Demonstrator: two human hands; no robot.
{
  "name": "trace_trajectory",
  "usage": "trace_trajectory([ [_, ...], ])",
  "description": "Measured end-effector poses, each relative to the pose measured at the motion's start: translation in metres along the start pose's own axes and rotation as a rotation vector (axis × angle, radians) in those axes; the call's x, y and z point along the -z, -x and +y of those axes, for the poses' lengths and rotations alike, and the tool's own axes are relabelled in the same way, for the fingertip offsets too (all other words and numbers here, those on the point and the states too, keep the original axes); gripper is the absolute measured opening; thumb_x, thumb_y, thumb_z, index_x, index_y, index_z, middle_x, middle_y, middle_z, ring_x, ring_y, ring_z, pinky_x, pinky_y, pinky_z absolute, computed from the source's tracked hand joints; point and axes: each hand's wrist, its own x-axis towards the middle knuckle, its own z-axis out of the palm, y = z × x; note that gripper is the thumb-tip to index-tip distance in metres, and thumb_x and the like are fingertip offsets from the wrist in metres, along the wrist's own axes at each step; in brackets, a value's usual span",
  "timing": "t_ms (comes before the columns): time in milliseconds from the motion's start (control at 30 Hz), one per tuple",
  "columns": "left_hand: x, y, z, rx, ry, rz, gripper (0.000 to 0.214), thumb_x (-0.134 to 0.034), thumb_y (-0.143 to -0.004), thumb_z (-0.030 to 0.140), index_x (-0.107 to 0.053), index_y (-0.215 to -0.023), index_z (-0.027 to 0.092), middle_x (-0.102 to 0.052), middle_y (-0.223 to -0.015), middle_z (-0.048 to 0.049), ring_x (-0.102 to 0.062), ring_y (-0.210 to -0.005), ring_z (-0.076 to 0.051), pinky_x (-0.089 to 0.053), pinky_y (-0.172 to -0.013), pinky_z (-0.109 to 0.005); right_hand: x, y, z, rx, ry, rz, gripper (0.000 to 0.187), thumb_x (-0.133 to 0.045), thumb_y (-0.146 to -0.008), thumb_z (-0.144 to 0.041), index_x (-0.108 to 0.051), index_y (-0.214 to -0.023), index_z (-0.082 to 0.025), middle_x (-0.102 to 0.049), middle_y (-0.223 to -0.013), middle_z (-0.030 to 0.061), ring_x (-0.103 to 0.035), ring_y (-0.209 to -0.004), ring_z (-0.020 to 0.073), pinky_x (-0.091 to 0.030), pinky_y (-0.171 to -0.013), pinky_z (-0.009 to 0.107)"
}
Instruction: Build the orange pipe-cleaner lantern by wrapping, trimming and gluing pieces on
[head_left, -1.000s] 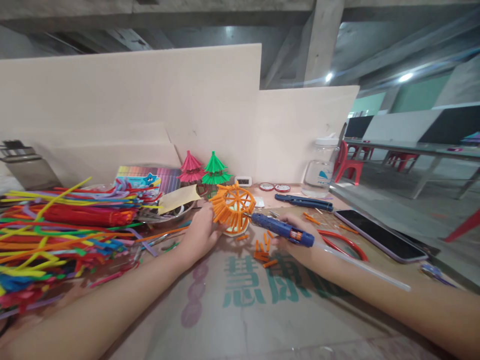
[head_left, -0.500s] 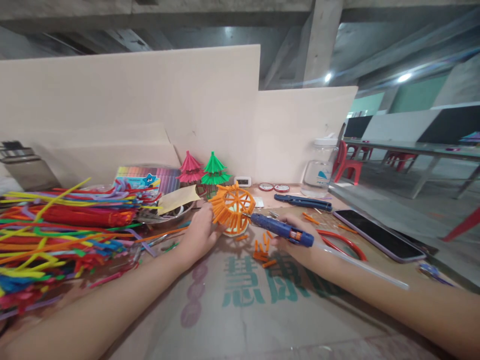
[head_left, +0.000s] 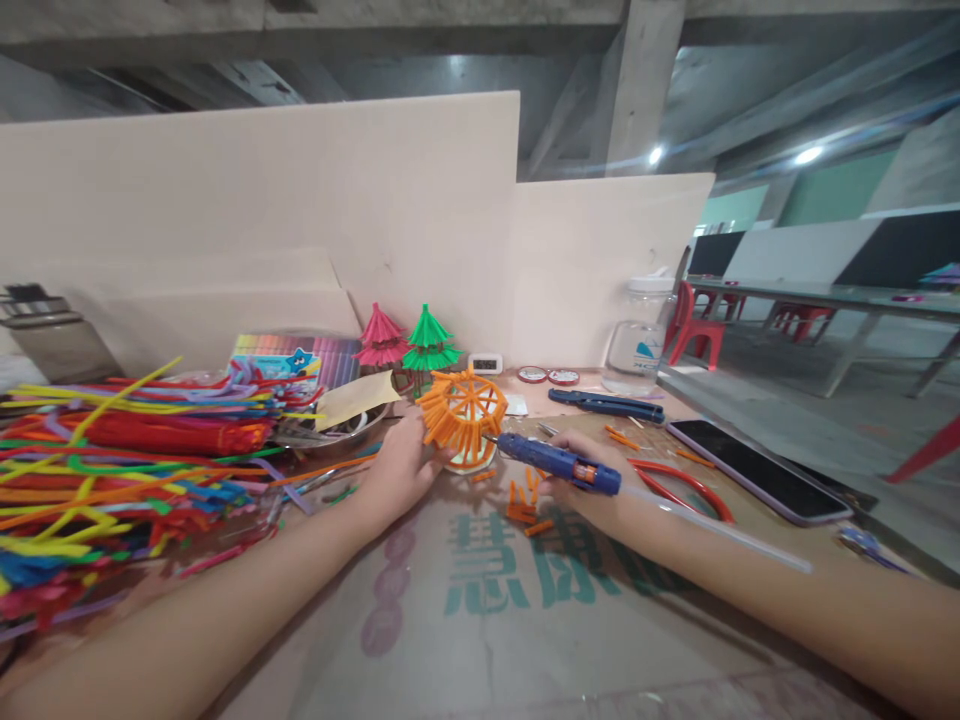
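My left hand (head_left: 401, 462) grips the left side of an orange pipe-cleaner dome (head_left: 463, 414) that is tipped on its side on the cardboard-covered table (head_left: 480, 610). My right hand (head_left: 581, 482) is closed around a blue glue gun (head_left: 559, 462), whose nozzle points left and touches the dome's lower right edge. A clear glue stick (head_left: 720, 530) trails from the gun's back along my right forearm. Several short orange pipe-cleaner pieces (head_left: 525, 500) lie on the table just in front of the gun.
A big heap of coloured pipe cleaners (head_left: 127, 460) fills the left. Behind stand pink (head_left: 381, 336) and green (head_left: 430, 340) pipe-cleaner trees, a marker box (head_left: 289, 358) and a plastic jar (head_left: 637, 340). On the right lie blue pliers (head_left: 607, 404), a red ring (head_left: 686, 487) and a phone (head_left: 757, 470).
The glue gun's nozzle has shifted slightly left and down along the dome's edge. My left hand keeps its hold on the dome.
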Motion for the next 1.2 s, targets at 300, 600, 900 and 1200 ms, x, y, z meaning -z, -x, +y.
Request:
trace_trajectory([
  [300, -0.001, 0.0007, -0.0016, 0.016, 0.01, 0.002, 0.032, -0.053, -0.09, 0.036, -0.058, -0.115, 0.016, -0.062, -0.117, -0.0145, -0.055, -0.114, -0.031, -0.043, -0.1, -0.049, -0.0025, -0.0012, 0.0053, 0.066, -0.051, 0.016, 0.019, -0.068, -0.078, -0.036, -0.061, -0.089, -0.022, -0.067, -0.077, -0.0005, -0.061, -0.068, 0.0172, -0.043, -0.06, 0.026],
  [600, -0.0015, 0.0014, -0.0027, -0.001, -0.023, 0.0, 0.03, -0.054, -0.089, 0.031, -0.058, -0.116, 0.018, -0.061, -0.118, -0.0135, -0.055, -0.115, -0.03, -0.044, -0.099, -0.049, -0.0041, -0.0008, 0.0057, 0.052, -0.137, 0.034, 0.024, -0.069, -0.077, -0.033, -0.061, -0.098, -0.024, -0.07, -0.083, -0.0011, -0.064, -0.073, 0.0175, -0.047, -0.065, 0.027],
  [900, 0.0003, 0.0037, -0.0011, 0.01, -0.063, -0.01, 0.032, -0.053, -0.089, 0.032, -0.056, -0.117, 0.017, -0.059, -0.119, -0.015, -0.053, -0.115, -0.032, -0.043, -0.099, -0.05, -0.0006, -0.0005, -0.0015, 0.049, -0.072, 0.072, 0.025, -0.068, -0.073, -0.037, -0.062, -0.093, -0.023, -0.068, -0.076, -0.0008, -0.06, -0.065, 0.0167, -0.043, -0.058, 0.025],
  [1200, 0.0008, 0.0012, 0.0003, -0.017, -0.058, -0.007, 0.031, -0.054, -0.088, 0.027, -0.057, -0.116, 0.016, -0.059, -0.12, -0.0152, -0.054, -0.116, -0.031, -0.044, -0.099, -0.048, -0.0011, 0.0006, -0.0007, -0.013, -0.063, 0.068, 0.027, -0.071, -0.07, -0.038, -0.063, -0.092, -0.024, -0.067, -0.076, -0.0012, -0.059, -0.065, 0.0169, -0.042, -0.059, 0.026],
])
